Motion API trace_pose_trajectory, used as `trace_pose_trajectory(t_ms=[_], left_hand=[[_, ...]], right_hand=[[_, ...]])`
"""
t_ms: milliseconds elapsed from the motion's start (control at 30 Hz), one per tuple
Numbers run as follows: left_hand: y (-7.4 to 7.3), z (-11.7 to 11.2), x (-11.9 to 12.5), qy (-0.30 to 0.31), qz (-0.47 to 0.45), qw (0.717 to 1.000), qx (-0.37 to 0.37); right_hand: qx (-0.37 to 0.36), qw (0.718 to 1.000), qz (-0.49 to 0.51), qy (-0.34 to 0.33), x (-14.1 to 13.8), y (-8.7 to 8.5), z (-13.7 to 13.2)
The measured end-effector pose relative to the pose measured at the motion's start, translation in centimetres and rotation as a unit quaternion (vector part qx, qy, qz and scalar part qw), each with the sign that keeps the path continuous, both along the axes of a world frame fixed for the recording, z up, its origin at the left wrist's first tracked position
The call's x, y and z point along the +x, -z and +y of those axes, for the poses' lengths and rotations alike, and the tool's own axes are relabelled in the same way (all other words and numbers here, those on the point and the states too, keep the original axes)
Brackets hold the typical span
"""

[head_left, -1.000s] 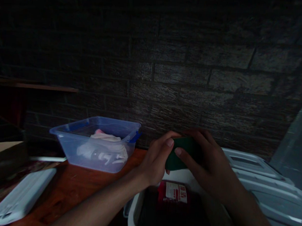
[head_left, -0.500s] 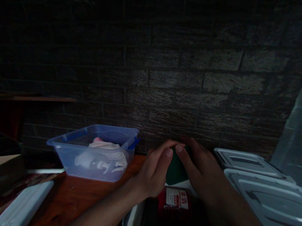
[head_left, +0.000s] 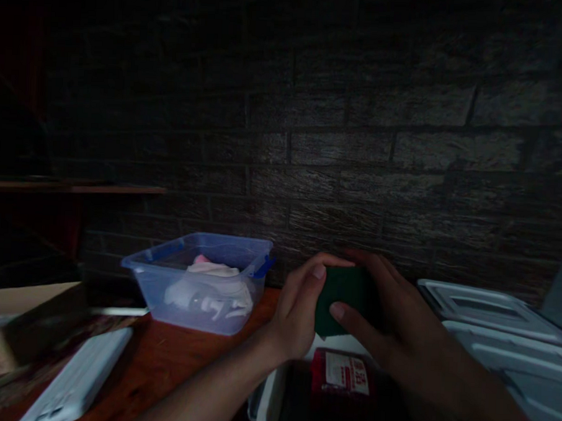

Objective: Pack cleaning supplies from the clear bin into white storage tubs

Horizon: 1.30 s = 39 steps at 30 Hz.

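Between both hands is a dark green, box-shaped thing (head_left: 341, 289), tilted, with a flat face toward me. My left hand (head_left: 296, 313) grips its left side, thumb near the upper left corner. Around the right side curves my right hand (head_left: 392, 314), its thumb pressed on the front face and its other fingers largely hidden behind. Below the hands stands a white bin (head_left: 273, 393). Inside it lies a red package (head_left: 343, 378) with a white label bearing red characters. The bin's dark interior hides anything else in it.
A clear plastic tub (head_left: 203, 294) with blue latches holds white cloth on the wooden table (head_left: 162, 360). Pale lids (head_left: 500, 307) lie at the right. A white flat case (head_left: 80, 375) and a cardboard box (head_left: 34, 317) are at the left. A dark brick wall (head_left: 311, 156) rises behind.
My right thumb has slid down from the green thing's top edge onto its front face, and more of that face shows. The whole view has shifted, with the surroundings appearing farther right.
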<state>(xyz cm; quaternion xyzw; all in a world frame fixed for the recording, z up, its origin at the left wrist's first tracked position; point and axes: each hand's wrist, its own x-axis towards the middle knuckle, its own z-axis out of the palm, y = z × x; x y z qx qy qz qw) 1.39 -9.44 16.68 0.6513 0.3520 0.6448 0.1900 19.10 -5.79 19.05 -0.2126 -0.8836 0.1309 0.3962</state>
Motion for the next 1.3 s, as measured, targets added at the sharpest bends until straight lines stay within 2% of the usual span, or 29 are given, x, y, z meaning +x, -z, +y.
trace_pose_trajectory(t_ms=[100,267,533,867,1033,1300], left_hand=[[-0.3,-0.2,-0.1,-0.021,-0.019,0.999,-0.020],[-0.4,0.2,-0.6,-0.069,-0.003,0.998,0.004],[-0.1,0.4,0.0,-0.038,0.008,0.999,0.034],[-0.1,0.6,-1.1,0.013,0.077,0.995,0.065],[0.0,0.8,-1.0,0.011,0.096,0.994,0.051],[0.3,0.9,-0.7,-0.025,0.109,0.986,0.124]], right_hand=[[-0.006,1.000,-0.005,-0.007,0.1,-0.1,-0.3],[-0.025,0.999,-0.009,-0.024,0.1,-0.6,-0.7],[0.000,1.000,-0.018,-0.007,0.6,-0.4,0.0],[0.003,1.000,0.012,-0.013,0.2,-0.2,0.1],[0.020,1.000,0.007,-0.011,0.2,-0.2,0.6],[0.040,0.999,0.006,0.010,0.3,0.0,0.7]])
